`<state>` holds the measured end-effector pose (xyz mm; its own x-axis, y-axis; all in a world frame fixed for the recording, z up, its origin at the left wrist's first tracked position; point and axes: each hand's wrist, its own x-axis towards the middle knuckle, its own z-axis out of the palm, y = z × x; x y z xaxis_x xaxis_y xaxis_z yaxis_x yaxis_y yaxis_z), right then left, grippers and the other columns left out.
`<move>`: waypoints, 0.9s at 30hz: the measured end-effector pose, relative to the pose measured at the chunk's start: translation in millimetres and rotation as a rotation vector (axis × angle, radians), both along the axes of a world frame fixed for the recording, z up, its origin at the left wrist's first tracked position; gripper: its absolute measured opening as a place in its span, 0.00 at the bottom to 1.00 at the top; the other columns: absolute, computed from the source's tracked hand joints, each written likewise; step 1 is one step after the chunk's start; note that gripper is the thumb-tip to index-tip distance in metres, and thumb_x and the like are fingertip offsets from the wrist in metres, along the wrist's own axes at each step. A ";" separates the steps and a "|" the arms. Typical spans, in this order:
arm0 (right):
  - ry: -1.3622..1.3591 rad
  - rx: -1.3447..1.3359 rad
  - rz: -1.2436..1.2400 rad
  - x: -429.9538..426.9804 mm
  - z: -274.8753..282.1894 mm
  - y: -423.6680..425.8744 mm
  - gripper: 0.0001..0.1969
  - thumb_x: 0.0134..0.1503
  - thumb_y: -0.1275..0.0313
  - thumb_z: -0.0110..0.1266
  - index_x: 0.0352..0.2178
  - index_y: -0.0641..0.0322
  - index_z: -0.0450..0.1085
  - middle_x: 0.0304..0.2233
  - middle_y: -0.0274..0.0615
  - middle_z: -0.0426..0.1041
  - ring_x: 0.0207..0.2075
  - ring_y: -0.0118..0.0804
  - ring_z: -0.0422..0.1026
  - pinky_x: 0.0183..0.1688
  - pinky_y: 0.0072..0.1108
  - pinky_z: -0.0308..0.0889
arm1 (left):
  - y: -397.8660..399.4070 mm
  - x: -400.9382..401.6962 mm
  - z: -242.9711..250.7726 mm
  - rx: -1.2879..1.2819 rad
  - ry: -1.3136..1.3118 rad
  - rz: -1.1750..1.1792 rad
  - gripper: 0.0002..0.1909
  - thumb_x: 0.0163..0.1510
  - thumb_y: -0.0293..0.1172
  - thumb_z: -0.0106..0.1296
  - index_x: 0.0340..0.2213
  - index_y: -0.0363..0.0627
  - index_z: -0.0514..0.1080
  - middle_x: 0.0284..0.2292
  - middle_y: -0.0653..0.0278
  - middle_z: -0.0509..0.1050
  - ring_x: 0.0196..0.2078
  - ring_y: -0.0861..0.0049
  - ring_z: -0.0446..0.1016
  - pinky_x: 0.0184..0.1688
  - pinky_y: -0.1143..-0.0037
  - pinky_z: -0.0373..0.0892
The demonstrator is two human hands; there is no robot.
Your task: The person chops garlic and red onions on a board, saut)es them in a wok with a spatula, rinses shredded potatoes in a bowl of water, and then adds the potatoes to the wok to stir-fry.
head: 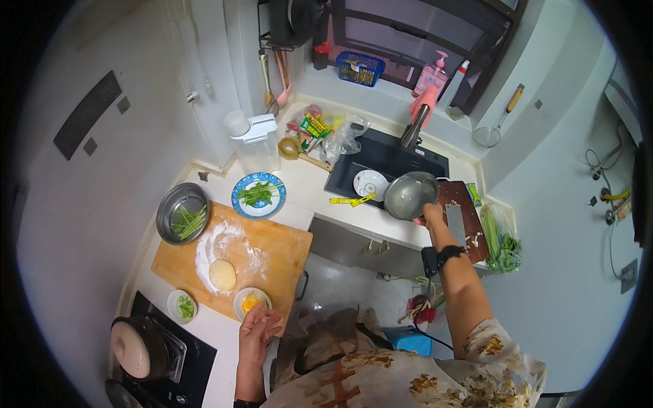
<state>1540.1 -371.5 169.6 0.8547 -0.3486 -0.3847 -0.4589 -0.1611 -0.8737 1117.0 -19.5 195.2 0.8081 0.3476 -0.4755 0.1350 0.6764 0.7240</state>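
Note:
My right hand (432, 215) grips the rim of a metal bowl (409, 196), held over the front right part of the dark sink (367, 148). The bowl looks empty. A white patterned bowl (371, 182) sits in the sink beside it. My left hand (259, 325), its fingers loosely bent and apart, is at the near rim of a white bowl of yellow pieces (251, 301); whether it touches the rim I cannot tell. That bowl stands on a wooden board (291, 245), where a round piece of dough (223, 275) lies on scattered white flour (217, 242).
A metal basin (162, 211) of green stalks, a blue-rimmed plate (239, 204) of greens and a bowl of chopped greens (185, 307) surround the board. A lidded pot (133, 349) stands on the stove. Right of the sink, a cleaver (455, 224) lies on a dark cutting board (472, 209).

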 end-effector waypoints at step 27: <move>-0.287 0.062 0.555 155.4 -68.4 66.6 0.24 0.49 0.78 0.40 0.51 0.63 0.53 0.38 0.51 0.68 0.25 0.42 0.72 0.11 0.22 0.68 | -125.4 68.9 3.7 0.021 0.197 0.597 0.18 0.53 0.27 0.45 0.47 0.42 0.63 0.37 0.58 0.71 0.38 0.71 0.72 0.36 0.74 0.72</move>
<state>1695.4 -304.8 101.2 0.9742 0.1923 -0.1181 -0.0670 -0.2531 -0.9651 1185.9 -144.9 198.9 0.3700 0.7226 -0.5839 -0.1297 0.6625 0.7377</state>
